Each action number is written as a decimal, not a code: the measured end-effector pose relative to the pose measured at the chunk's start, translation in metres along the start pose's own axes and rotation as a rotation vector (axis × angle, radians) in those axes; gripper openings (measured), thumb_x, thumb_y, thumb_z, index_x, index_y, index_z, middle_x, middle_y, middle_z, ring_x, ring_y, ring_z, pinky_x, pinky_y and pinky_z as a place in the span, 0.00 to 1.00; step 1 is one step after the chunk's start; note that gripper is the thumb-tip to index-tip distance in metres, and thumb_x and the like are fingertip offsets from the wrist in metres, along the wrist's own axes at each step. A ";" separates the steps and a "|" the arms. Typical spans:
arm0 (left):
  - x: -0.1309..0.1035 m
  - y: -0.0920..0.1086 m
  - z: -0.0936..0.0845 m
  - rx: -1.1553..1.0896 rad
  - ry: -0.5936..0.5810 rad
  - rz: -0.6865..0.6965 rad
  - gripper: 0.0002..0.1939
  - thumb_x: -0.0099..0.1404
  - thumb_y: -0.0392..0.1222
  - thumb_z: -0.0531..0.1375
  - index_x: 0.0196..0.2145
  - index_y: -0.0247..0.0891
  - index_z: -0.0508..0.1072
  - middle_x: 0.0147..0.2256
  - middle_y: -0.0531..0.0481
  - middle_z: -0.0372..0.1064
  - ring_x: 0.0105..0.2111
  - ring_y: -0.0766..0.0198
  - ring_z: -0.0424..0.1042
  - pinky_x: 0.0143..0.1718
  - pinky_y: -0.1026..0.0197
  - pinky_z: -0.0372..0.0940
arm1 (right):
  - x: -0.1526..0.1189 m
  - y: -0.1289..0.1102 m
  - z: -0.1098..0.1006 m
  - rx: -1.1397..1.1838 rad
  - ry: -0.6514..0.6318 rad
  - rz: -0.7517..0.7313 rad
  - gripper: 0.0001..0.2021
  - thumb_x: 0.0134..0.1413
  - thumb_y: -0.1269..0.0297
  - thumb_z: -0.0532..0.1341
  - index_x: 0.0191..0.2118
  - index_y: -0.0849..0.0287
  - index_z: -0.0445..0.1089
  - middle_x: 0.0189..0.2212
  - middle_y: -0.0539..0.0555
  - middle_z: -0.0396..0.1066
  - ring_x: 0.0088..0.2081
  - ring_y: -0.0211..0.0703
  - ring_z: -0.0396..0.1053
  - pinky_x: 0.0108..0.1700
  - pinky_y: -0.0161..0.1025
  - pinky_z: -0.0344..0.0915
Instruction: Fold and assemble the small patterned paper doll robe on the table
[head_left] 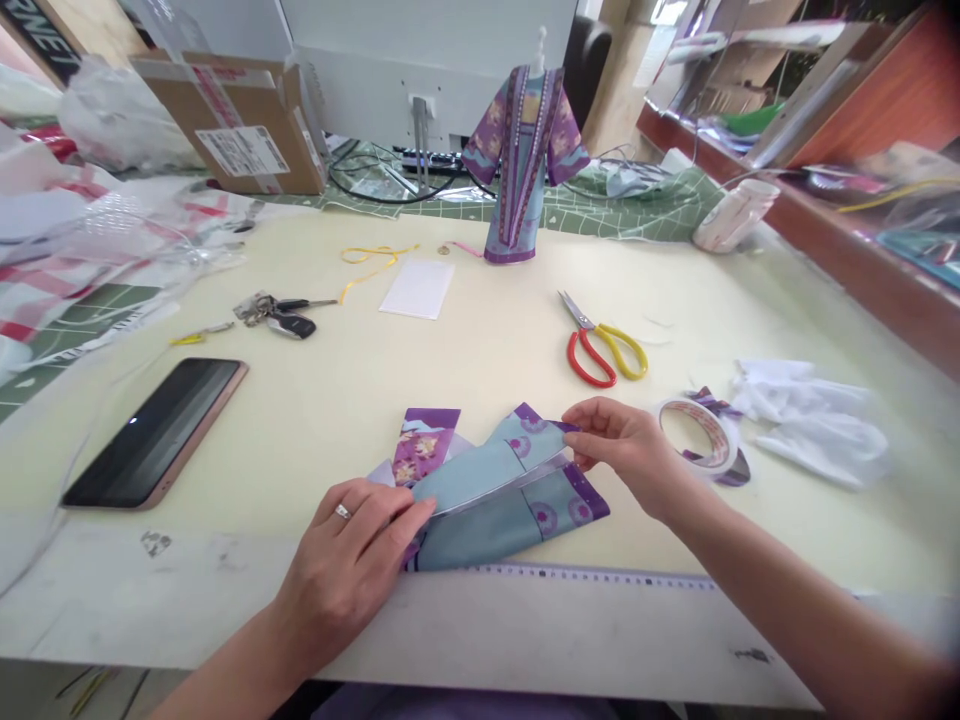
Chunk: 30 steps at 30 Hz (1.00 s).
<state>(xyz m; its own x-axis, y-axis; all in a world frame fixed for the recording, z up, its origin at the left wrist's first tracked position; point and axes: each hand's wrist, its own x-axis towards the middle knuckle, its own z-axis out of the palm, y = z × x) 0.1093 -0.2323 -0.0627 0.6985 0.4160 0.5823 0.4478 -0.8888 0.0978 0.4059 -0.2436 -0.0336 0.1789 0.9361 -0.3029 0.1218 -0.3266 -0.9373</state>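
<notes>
A small teal and purple doll robe [487,535] lies on the table near its front edge, with purple hems and round flower motifs. My left hand [351,555], a ring on one finger, presses and holds the robe's left end with the fingers close together. Thumb and fingers of my right hand [619,440] pinch the purple hem of the upper layer at the right end. That layer is lifted a little, so a gap shows between it and the layer below. A patterned purple sleeve [425,440] sticks out behind my left hand.
A tape roll [697,438] and crumpled white cloth [810,415] lie right of my right hand. Scissors [600,345], a white card [417,289], keys [281,315] and a phone [154,435] lie farther off. A similar robe [525,165] stands upright at the back.
</notes>
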 end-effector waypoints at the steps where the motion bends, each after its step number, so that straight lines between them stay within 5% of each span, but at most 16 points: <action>1: 0.000 0.000 0.000 -0.002 0.000 0.000 0.19 0.57 0.21 0.57 0.46 0.30 0.67 0.36 0.42 0.67 0.36 0.58 0.67 0.39 0.52 0.62 | 0.000 0.000 -0.001 0.015 -0.011 0.015 0.14 0.39 0.62 0.67 0.35 0.60 0.68 0.27 0.48 0.67 0.24 0.32 0.64 0.27 0.35 0.67; 6: -0.002 -0.002 0.002 -0.001 -0.003 -0.008 0.19 0.58 0.22 0.56 0.47 0.33 0.67 0.37 0.43 0.67 0.36 0.59 0.68 0.39 0.53 0.62 | 0.002 -0.004 -0.006 0.067 -0.112 0.166 0.21 0.39 0.67 0.66 0.44 0.60 0.67 0.28 0.48 0.66 0.26 0.33 0.65 0.27 0.33 0.65; 10: -0.004 -0.003 0.002 -0.004 -0.004 -0.004 0.19 0.59 0.22 0.56 0.47 0.33 0.67 0.37 0.43 0.67 0.37 0.58 0.67 0.39 0.52 0.62 | 0.005 -0.010 -0.010 0.057 -0.192 0.267 0.13 0.40 0.67 0.65 0.36 0.62 0.69 0.26 0.50 0.67 0.25 0.32 0.64 0.27 0.33 0.64; 18: -0.004 -0.004 0.003 0.019 0.035 0.010 0.15 0.58 0.22 0.57 0.43 0.30 0.69 0.35 0.42 0.67 0.36 0.58 0.67 0.39 0.53 0.62 | 0.010 -0.010 -0.011 -0.034 -0.123 0.188 0.06 0.40 0.65 0.65 0.26 0.61 0.69 0.19 0.47 0.66 0.22 0.31 0.62 0.28 0.33 0.63; 30: -0.002 -0.007 0.002 0.001 0.058 -0.005 0.11 0.59 0.22 0.57 0.39 0.31 0.71 0.34 0.43 0.68 0.35 0.58 0.68 0.37 0.53 0.62 | 0.000 0.004 -0.018 -0.309 -0.067 0.089 0.06 0.46 0.60 0.61 0.26 0.56 0.69 0.23 0.49 0.69 0.26 0.36 0.63 0.29 0.35 0.62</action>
<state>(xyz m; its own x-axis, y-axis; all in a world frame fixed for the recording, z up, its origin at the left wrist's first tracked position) 0.1063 -0.2268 -0.0665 0.6630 0.4086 0.6273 0.4516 -0.8866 0.1002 0.4234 -0.2476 -0.0344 0.1388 0.9053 -0.4015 0.4007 -0.4221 -0.8132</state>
